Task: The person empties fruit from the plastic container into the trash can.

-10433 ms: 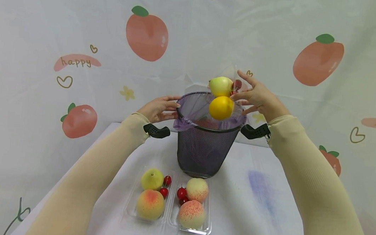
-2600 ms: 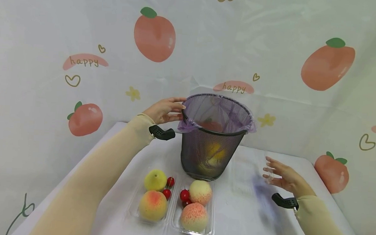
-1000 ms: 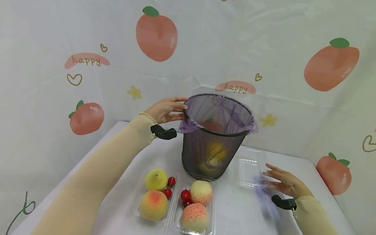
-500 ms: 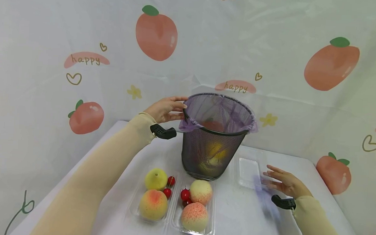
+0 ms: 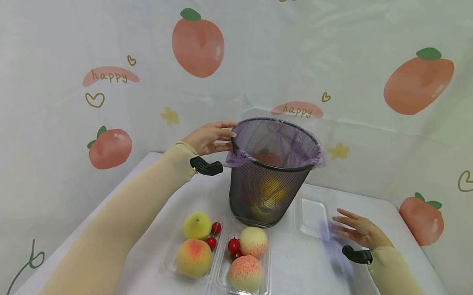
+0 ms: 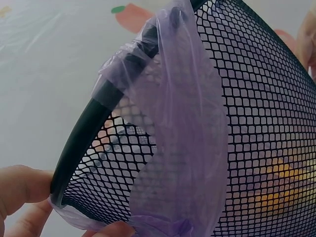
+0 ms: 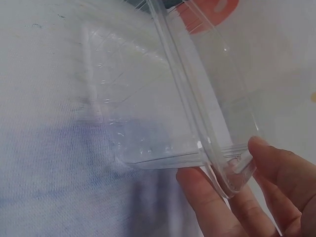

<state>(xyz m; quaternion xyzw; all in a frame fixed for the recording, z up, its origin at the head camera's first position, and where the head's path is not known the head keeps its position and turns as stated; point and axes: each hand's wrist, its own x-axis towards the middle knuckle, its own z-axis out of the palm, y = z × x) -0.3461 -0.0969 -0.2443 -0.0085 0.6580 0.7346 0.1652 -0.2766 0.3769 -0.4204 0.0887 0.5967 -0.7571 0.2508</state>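
My left hand [image 5: 209, 139] grips the rim of a black mesh wastebasket [image 5: 254, 188] lined with a purple plastic bag [image 6: 182, 128]. In the left wrist view, the thumb lies outside the rim and a fingertip shows on the bag. Yellow fruit [image 5: 272, 189] shows through the mesh, too veiled to name. To the right, my right hand [image 5: 360, 229] pinches a corner of a clear plastic clamshell box [image 7: 148, 108] between thumb and fingers. Its base appears to lie on the white table, and no fruit shows in it.
In front of the basket stand two clear boxes side by side. The left one holds a yellow-green fruit [image 5: 197, 225], a peach [image 5: 193, 257] and cherries [image 5: 211, 243]; the right one, two speckled peaches [image 5: 246, 272] and cherries [image 5: 233, 245]. A printed cloth [image 5: 346, 46] hangs behind.
Earlier my right hand tipped the clear box over the basket, and fruit was tumbling out. That hand then came down to the right with the box. My left hand stays on the rim.
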